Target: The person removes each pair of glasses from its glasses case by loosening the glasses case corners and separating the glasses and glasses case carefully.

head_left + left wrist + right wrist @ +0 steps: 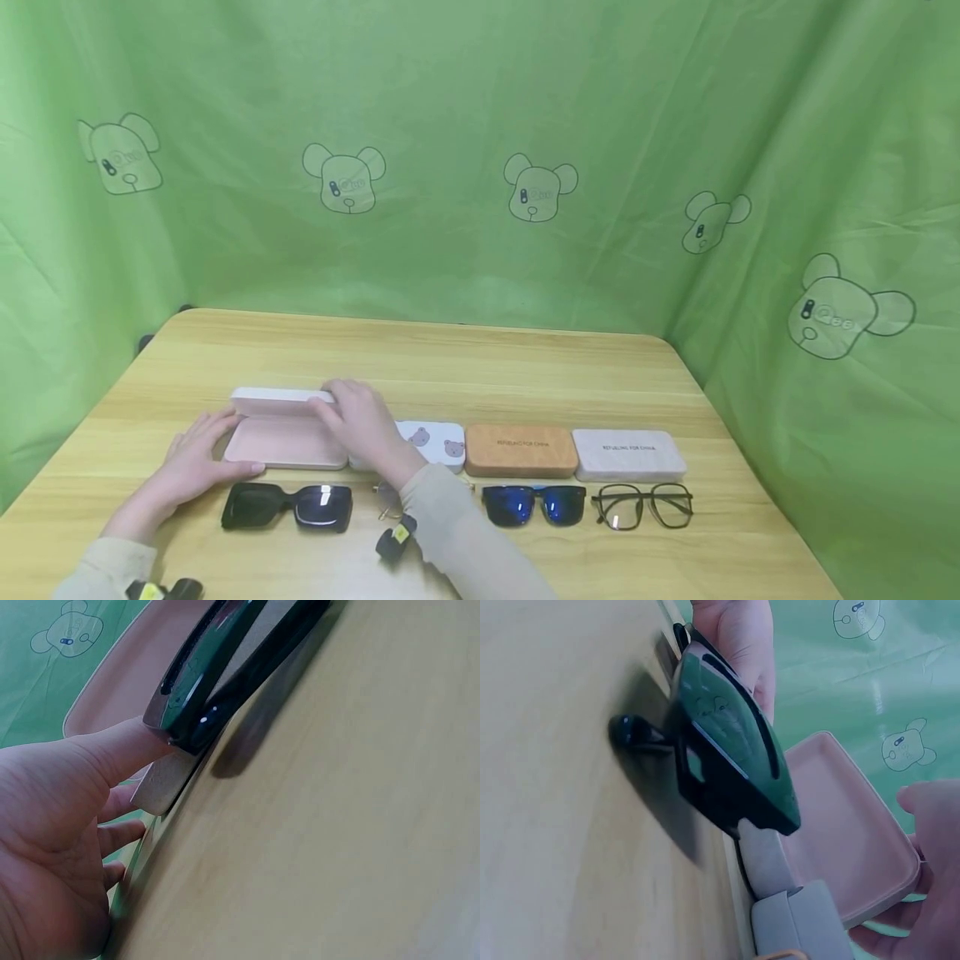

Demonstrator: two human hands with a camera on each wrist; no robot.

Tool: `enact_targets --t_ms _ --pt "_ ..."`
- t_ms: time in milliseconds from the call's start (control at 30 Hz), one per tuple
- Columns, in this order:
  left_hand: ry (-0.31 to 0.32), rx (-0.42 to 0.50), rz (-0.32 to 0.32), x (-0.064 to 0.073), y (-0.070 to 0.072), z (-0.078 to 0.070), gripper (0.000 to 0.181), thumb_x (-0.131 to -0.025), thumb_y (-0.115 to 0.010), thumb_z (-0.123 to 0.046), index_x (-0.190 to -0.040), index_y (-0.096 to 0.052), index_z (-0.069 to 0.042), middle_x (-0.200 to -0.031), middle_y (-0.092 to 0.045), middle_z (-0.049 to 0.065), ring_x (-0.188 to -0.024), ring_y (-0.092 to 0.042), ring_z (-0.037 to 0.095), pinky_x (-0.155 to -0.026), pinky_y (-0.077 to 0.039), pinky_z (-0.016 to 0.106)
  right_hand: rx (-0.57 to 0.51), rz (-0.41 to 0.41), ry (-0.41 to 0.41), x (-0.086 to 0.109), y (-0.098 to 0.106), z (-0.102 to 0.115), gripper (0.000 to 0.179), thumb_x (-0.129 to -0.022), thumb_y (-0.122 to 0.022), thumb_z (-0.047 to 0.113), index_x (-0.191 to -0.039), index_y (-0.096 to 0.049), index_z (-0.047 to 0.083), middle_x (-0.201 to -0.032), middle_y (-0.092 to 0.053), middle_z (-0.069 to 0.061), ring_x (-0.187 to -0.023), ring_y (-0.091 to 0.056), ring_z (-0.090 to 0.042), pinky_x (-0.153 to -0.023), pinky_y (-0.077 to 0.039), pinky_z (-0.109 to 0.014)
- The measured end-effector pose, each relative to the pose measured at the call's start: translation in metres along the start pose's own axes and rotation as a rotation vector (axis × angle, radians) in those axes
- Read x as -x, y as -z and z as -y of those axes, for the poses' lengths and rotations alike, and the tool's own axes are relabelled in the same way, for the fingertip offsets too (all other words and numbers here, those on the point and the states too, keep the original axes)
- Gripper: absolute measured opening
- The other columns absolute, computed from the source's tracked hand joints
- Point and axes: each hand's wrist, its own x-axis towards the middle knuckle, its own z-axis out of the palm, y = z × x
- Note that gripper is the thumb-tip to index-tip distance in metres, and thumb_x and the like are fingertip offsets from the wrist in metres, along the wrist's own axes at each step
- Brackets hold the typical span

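Note:
A glasses case (288,442) with a pink lining stands with its lid raised at the left end of a row of cases. My left hand (187,462) grips its left end, the thumb on the front edge and fingers round the side. With my right hand (367,425) I hold the lid (847,832) by its right end, fingers and thumb at the edge. Just in front of this case lie thick black sunglasses (322,507), seen close up in both wrist views. Thin-framed glasses (386,500) are partly hidden behind my right forearm.
To the right stand a bear-print case (435,440), an orange-brown case (521,450) and a pale case (630,454), all with lids down. Blue-lensed sunglasses (533,505) and black-framed clear glasses (642,506) lie before them. A green curtain (450,267) surrounds the wooden table (525,367).

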Motion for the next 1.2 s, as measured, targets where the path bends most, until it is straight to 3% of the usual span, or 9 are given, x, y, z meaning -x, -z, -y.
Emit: enact_targets --t_ms 200,367,600,867,1200 --pt "0.003 0.002 0.0 0.0003 -0.0003 -0.0004 0.096 -0.076 -0.078 -0.04 -0.146 -0.033 0.006 -0.155 -0.018 0.035 -0.138 -0.003 0.064 -0.105 0.007 0.08 -0.106 0.073 -0.107 -0.0019 -0.0035 -0.0018 0.05 -0.102 -0.033 0.052 -0.127 -0.061 0.018 -0.124 -0.067 0.002 -0.116 -0.063 -0.014 -0.102 -0.051 -0.028" --pt "-0.004 -0.004 -0.001 -0.0005 0.0001 0.0021 0.095 -0.078 -0.077 -0.04 -0.147 -0.031 0.006 -0.155 -0.017 0.035 -0.138 -0.002 0.064 -0.105 0.01 0.079 -0.157 0.07 -0.136 -0.0037 -0.0047 -0.0031 0.05 -0.104 -0.032 0.047 -0.13 -0.062 0.016 -0.129 -0.067 0.0 -0.122 -0.062 -0.016 -0.105 -0.05 -0.03" --pt "0.005 0.004 -0.001 0.0007 -0.0005 0.0001 0.096 -0.076 -0.078 -0.04 -0.146 -0.032 0.007 -0.155 -0.018 0.035 -0.139 -0.002 0.064 -0.106 0.008 0.079 -0.255 0.054 -0.197 -0.004 -0.0036 -0.0029 0.044 -0.102 -0.039 0.045 -0.125 -0.066 0.019 -0.127 -0.068 0.002 -0.121 -0.063 -0.015 -0.102 -0.052 -0.029" --pt "-0.003 -0.007 -0.005 0.0004 0.0003 0.0 0.097 -0.077 -0.078 -0.04 -0.145 -0.031 0.01 -0.153 -0.018 0.037 -0.139 -0.002 0.064 -0.106 0.008 0.078 -0.398 0.14 -0.331 -0.0076 0.0008 -0.0037 0.05 -0.098 -0.046 0.053 -0.133 -0.06 0.019 -0.137 -0.061 0.0 -0.13 -0.055 -0.022 -0.11 -0.045 -0.043" --pt "0.01 -0.007 -0.005 0.0015 0.0008 -0.0031 0.096 -0.076 -0.078 -0.039 -0.143 -0.032 0.011 -0.152 -0.02 0.037 -0.139 -0.004 0.063 -0.107 0.005 0.078 -0.391 0.234 -0.292 -0.0063 0.0027 -0.0074 0.048 -0.098 -0.043 0.056 -0.131 -0.061 0.025 -0.136 -0.062 0.005 -0.129 -0.056 -0.02 -0.11 -0.045 -0.041"
